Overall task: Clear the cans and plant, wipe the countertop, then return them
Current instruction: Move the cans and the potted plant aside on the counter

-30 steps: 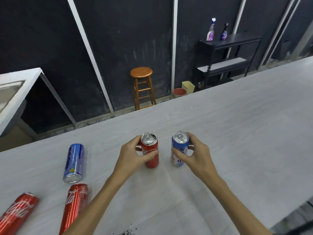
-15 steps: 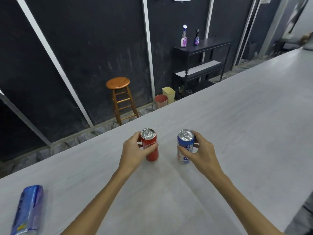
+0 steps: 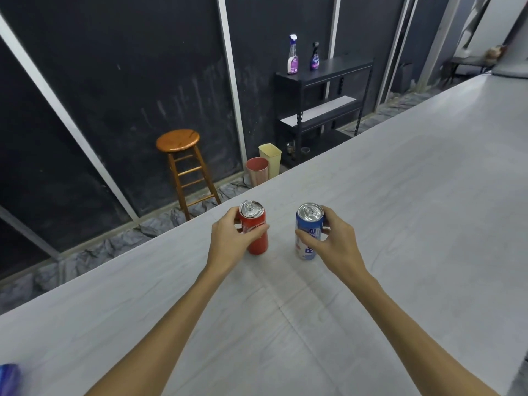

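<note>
Two upright cans are held side by side over the pale grey countertop (image 3: 414,195), near its far edge. My left hand (image 3: 231,241) grips the red can (image 3: 257,235), fingers wrapped round its side. My right hand (image 3: 334,241) grips the blue and white can (image 3: 307,238) in the same way. A blurred blue can (image 3: 7,378) lies at the bottom left corner of the view. No plant is in view.
Beyond the counter's far edge stand a wooden stool (image 3: 183,164), a pink bin (image 3: 257,170) and a yellow bin (image 3: 270,155). A black shelf unit (image 3: 323,110) carries two spray bottles (image 3: 293,54). The counter stretches away to the right.
Both hands have carried their cans to the right along the counter. The lying cans on the left have slipped out of view except one blue can at the corner.
</note>
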Demonstrator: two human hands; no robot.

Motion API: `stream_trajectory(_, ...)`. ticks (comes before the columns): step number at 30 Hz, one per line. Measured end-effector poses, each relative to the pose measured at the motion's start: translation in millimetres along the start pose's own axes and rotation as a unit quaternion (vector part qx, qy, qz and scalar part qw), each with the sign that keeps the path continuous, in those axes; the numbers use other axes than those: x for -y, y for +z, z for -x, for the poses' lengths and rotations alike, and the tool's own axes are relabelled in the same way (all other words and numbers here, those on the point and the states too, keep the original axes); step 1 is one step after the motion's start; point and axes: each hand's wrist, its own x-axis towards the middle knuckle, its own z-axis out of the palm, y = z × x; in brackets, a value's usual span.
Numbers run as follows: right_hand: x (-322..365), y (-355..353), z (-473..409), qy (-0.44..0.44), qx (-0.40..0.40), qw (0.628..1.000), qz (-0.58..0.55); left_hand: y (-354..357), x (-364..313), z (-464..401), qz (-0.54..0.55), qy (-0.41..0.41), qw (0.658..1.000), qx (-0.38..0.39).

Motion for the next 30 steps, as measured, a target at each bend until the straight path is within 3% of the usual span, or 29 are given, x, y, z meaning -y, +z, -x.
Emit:
stream_trajectory(9,0,8,1,0.038,0.003,0.999,-0.008,11,10,6,0.023,-0.029,0.999,-0.001)
stream_trajectory(14,5,5,6,0.052,0.017,0.998,0.008,7,14,18,-0.032,-0.057,0.998,0.015)
stream_trajectory(20,15,10,38,0.023,-0.057,0.997,0.044,-21,20,54,-0.047,-0.054,0.997,-0.032)
stream_trajectory(24,36,20,70,0.003,-0.099,0.995,0.001,-48,14,82,-0.055,-0.035,0.997,-0.051)
stream_trajectory(30,82,49,133,-0.009,-0.02,1.0,-0.011,-100,8,130,-0.083,-0.023,0.994,-0.068)
